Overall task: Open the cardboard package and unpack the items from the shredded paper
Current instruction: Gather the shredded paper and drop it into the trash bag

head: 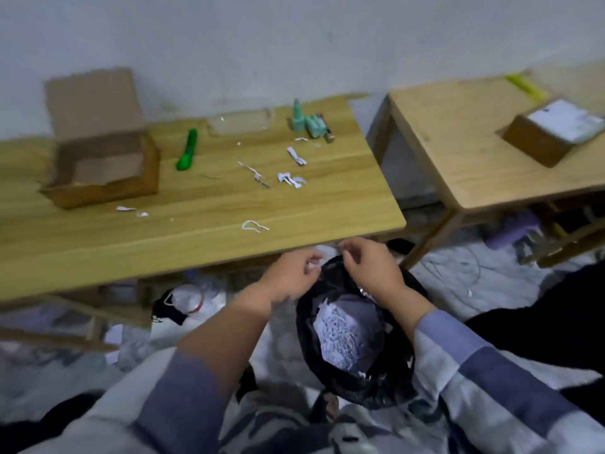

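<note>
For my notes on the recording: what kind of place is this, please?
Probably a room at home, not a workshop: low wooden tables against a plain wall, and bedding-like fabric covering the floor.

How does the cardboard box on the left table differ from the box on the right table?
The left box is open, its lid raised; the right box is closed. The left box looks empty; the right box carries a white label on top. Both are brown cardboard and stand on wooden tables.

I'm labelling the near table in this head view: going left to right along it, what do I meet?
Open cardboard box → green utility knife → clear plastic packet → mint-green bottles.
</note>
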`<action>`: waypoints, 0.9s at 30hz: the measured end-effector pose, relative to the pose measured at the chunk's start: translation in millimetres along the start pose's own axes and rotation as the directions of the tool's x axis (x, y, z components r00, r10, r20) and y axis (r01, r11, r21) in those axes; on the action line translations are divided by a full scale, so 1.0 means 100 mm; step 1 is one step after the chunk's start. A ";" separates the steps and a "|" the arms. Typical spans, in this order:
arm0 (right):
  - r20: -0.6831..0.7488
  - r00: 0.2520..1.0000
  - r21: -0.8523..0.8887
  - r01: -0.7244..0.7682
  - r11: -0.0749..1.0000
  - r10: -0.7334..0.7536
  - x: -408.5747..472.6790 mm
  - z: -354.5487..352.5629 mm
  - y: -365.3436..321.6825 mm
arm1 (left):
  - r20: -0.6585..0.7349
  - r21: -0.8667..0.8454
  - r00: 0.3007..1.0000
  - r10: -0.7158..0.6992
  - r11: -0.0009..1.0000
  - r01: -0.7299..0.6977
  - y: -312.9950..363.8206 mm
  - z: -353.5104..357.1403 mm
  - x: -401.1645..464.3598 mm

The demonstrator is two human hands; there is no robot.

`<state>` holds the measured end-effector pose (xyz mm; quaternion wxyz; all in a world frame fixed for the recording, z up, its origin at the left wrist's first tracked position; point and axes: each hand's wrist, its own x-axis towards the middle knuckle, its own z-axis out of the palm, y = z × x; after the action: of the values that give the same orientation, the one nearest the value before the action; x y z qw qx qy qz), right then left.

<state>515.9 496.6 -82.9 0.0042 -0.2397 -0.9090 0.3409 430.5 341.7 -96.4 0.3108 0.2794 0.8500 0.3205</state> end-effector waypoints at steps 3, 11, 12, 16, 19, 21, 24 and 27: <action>0.053 0.995 -0.002 0.090 0.996 -0.089 0.17 0.06 -0.38 | -0.123 -0.033 0.991 -0.058 0.998 0.054 -0.17 -0.37 -0.16; 0.194 0.947 -0.046 0.270 0.962 -0.256 0.58 0.53 -1.17 | -0.423 0.085 0.894 -0.150 0.975 0.204 -0.97 -1.24 -0.55; 0.198 0.942 -0.065 0.290 0.955 -0.272 0.64 0.61 -1.24 | -0.445 0.088 0.880 -0.165 0.970 0.227 -1.08 -1.33 -0.58; 0.182 0.933 -0.133 0.337 0.932 -0.311 0.85 0.97 -1.45 | -0.532 0.111 0.817 -0.220 0.939 0.325 -1.51 -1.66 -0.59; 0.183 0.946 -0.299 0.313 0.901 -0.268 0.94 1.26 -1.49 | -0.558 0.199 0.804 -0.205 0.907 0.370 -1.83 -1.82 -0.47; 0.209 0.961 -0.396 0.255 0.882 -0.184 0.99 1.43 -1.50 | -0.536 0.253 0.815 -0.221 0.879 0.405 -2.00 -1.90 -0.36; 0.143 0.979 -0.479 0.198 0.855 -0.147 1.07 1.64 -1.51 | -0.468 0.396 0.862 -0.196 0.825 0.403 -2.17 -1.94 -0.18; 0.048 0.992 -0.501 0.126 0.856 -0.118 1.18 1.74 -1.54 | -0.348 0.556 0.935 -0.071 0.788 0.267 -2.11 -1.89 0.00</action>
<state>315.1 340.3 -139.7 -0.0439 -0.1717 -0.9798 0.0931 238.1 137.3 -134.0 0.0983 0.2309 0.9668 0.0483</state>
